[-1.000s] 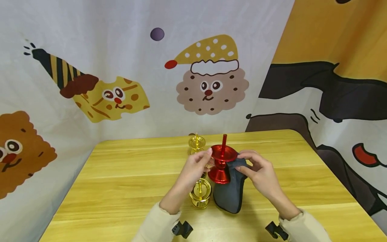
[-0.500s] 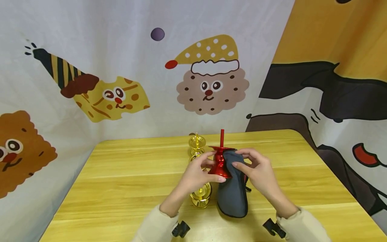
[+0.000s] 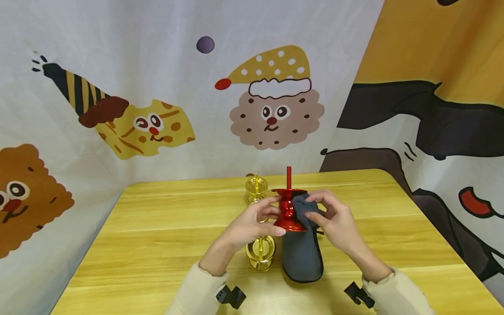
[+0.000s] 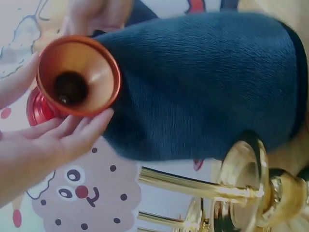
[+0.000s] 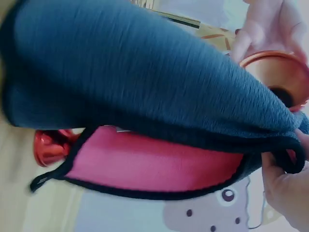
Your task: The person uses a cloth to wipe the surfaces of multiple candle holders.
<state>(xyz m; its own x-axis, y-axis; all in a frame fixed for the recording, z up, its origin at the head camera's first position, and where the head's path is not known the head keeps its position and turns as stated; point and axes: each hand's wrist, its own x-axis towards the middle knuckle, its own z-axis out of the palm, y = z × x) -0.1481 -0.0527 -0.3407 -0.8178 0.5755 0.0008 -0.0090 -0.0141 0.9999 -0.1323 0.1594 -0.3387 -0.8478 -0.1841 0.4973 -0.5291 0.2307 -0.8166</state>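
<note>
A shiny red candlestick with a thin upright tube stands raised off the table in my left hand. My thumb is at its foot and the fingers reach round under its dish. Its hollow underside faces the left wrist camera. My right hand pinches a grey-blue cloth with black edging, holding its bunched top against the candlestick's right side. The rest of the cloth hangs down, and its pink reverse shows in the right wrist view.
Gold candlesticks stand in a row just left of the cloth, partly hidden by my left hand. A second red piece shows behind the cloth in the right wrist view. The wooden table ends at a printed curtain.
My left hand has shifted its grip from the dish's rim down to the foot and stem. The candlestick has turned more upright. My right hand has moved the cloth along its side.
</note>
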